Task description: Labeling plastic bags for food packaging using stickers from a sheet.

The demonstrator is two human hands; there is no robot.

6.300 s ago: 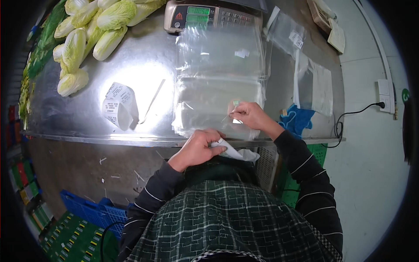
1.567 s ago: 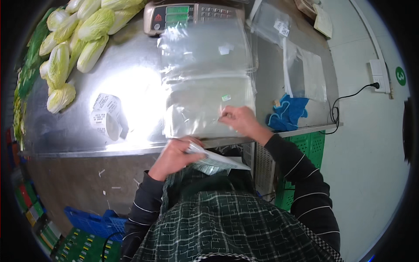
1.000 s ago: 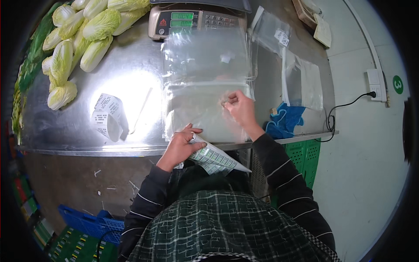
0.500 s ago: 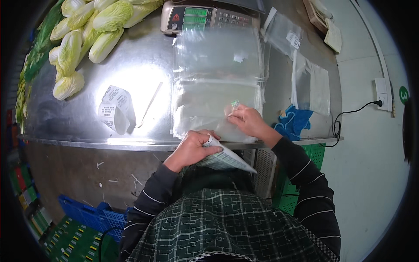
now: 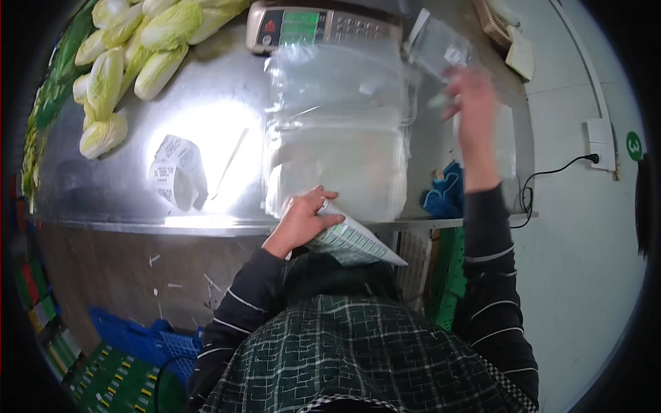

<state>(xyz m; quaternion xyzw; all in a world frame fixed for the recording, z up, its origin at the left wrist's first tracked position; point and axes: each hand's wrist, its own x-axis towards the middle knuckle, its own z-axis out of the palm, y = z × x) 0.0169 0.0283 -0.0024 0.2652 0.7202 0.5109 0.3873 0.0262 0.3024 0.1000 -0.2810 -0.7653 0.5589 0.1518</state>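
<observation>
Clamping a label sheet (image 5: 354,242), the left hand (image 5: 301,219); the right hand (image 5: 474,103), grip too blurred to tell

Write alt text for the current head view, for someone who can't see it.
The left hand holds a curled sheet of small green labels at a metal table; the blurred right hand is right of stacked clear bags, with a scale and pale cabbages farther back.

White sheet (image 5: 352,239) with rows of green print in the left hand (image 5: 301,221) — below that hand, dark green apron (image 5: 330,344), broken white checks! Upper left of it, yellow-green cabbages (image 5: 138,55). Below the right hand (image 5: 471,96) — vivid blue cloth (image 5: 446,196), black sleeve (image 5: 489,237), thin pale stripes!
</observation>
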